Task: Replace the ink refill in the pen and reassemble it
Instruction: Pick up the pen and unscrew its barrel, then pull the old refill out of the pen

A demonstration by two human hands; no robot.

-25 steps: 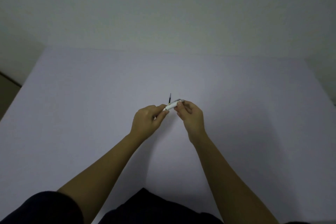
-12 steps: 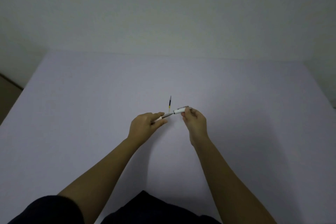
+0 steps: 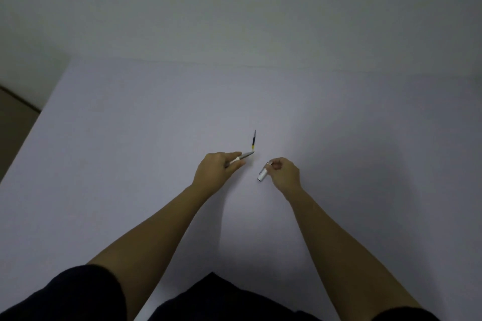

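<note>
Spare refill (image 3: 254,141) lies on table (image 3: 130,138), behind hands.

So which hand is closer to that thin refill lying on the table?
Left. The left hand sits just below-left of the refill, its pen half's tip almost reaching it. The right hand is farther, below-right.

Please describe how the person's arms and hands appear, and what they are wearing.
Both forearms are bare from the elbow down. The left hand and right hand wear no gloves; no rings or watch show. Short dark sleeves cover the upper arms at the frame's bottom.
</note>
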